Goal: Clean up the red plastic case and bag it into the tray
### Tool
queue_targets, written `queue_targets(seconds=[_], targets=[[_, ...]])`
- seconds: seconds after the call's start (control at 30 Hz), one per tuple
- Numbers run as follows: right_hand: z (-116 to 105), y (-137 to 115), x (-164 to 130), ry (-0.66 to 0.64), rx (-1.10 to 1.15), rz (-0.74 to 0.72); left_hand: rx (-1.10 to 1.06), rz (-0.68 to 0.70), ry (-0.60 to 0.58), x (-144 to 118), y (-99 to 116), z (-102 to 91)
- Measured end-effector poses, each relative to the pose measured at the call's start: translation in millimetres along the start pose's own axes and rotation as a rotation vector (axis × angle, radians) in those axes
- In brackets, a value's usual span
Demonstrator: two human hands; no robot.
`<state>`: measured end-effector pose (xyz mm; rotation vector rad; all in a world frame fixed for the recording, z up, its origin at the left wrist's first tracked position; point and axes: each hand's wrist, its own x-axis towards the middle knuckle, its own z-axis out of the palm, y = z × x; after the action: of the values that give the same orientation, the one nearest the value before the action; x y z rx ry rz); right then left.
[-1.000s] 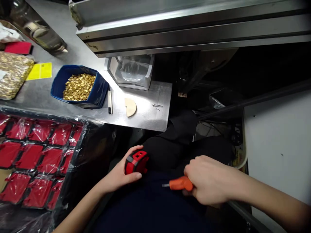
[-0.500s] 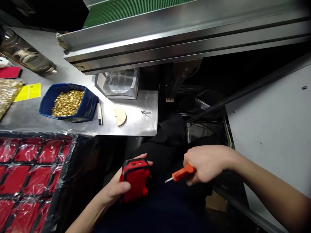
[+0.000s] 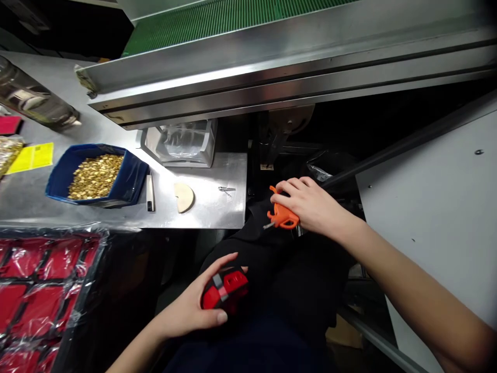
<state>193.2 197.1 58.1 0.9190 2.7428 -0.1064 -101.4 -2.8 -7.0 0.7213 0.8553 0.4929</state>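
Note:
Low over my dark-clothed lap, my left hand [image 3: 190, 308] is closed around a small red and black plastic housing [image 3: 233, 284]. Its thumb lies along the near side, and a grey strip shows across the red. To the right and farther forward, my right hand [image 3: 310, 204] curls its fingers over an orange-handled screwdriver [image 3: 285, 215]. The short metal shank points left, toward the bench corner. The orange part shows a loop and hooked edges, and my fingers hide some of it. The two hands are apart.
A metal bench [image 3: 202, 217] holds a blue bin [image 3: 58, 181] of brass-coloured parts, a cutter-like white tool [image 3: 150, 191], a cream disc [image 3: 184, 198] and a clear drawer [image 3: 186, 145]. Bagged red housings [image 3: 42, 305] fill a left-hand tray. Above runs a green conveyor [image 3: 217, 20]; a pale panel [image 3: 438, 207] stands right.
My right hand has moved forward and turned, with fingers now over the orange tool. My left hand has tilted the housing, showing another side. The view has shifted slightly.

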Motion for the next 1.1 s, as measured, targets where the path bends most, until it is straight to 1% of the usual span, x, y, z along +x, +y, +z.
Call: queue_targets(seconds=[0.03, 0.1, 0.17, 0.27, 0.37, 0.43, 0.57, 0.63, 0.73, 0.8, 0.87, 0.93, 1.0, 1.07, 1.1], targets=[[15.3, 12.2, 7.0, 0.042, -0.052, 0.005, -0.117, 0.015, 0.039, 2.2, -5.0, -2.0], [46.1, 32.6, 27.0, 0.046, -0.093, 0.003, -0.244, 0.024, 0.16, 7.5, -13.2, -3.2], [73.3, 48.3, 51.9, 0.036, -0.091, 0.023, -0.276, 0.019, 0.281, 12.2, -18.4, -3.1], [103.8, 67.2, 89.2, 0.057, -0.079, 0.076, -0.353, 0.0, 0.375, 17.4, -16.4, -6.4], [126.8, 83.9, 117.5, 0.061, -0.052, 0.064, -0.475, -0.045, 0.442, 26.2, 2.0, -16.7], [141.2, 93.2, 129.9, 0.05, -0.027, 0.055, -0.469, -0.027, 0.512, 36.9, 22.1, -27.2], [165.0, 104.0, 142.5, 0.053, 0.027, 0.12, -0.219, 0.055, 0.703, 66.1, 61.5, -54.2], [171.3, 105.0, 143.3, 0.069, 0.063, 0.156, -0.095, 0.074, 0.736, 79.6, 72.4, -67.4], [171.2, 101.2, 135.0, 0.102, 0.137, 0.217, 0.005, 0.077, 0.667, 92.5, 76.0, -81.3], [163.4, 94.3, 123.5, 0.15, 0.183, 0.315, 0.067, 0.066, 0.615, 95.5, 73.2, -86.0], [148.7, 83.0, 111.9, 0.21, 0.229, 0.431, 0.22, 0.065, 0.637, 94.9, 69.2, -88.7], [128.1, 66.2, 106.3, 0.251, 0.279, 0.473, 0.418, 0.07, 0.698, 92.1, 66.3, -91.3], [105.9, 43.8, 111.0, 0.238, 0.366, 0.377, 0.543, 0.05, 0.765, 89.0, 64.9, -94.6], [87.9, 18.1, 125.9, 0.178, 0.48, 0.21, 0.562, 0.011, 0.798, 86.7, 64.5, -97.8], [81.9, 5.2, 135.9, 0.155, 0.51, 0.156, 0.546, -0.005, 0.807, 86.1, 64.4, -98.8]])
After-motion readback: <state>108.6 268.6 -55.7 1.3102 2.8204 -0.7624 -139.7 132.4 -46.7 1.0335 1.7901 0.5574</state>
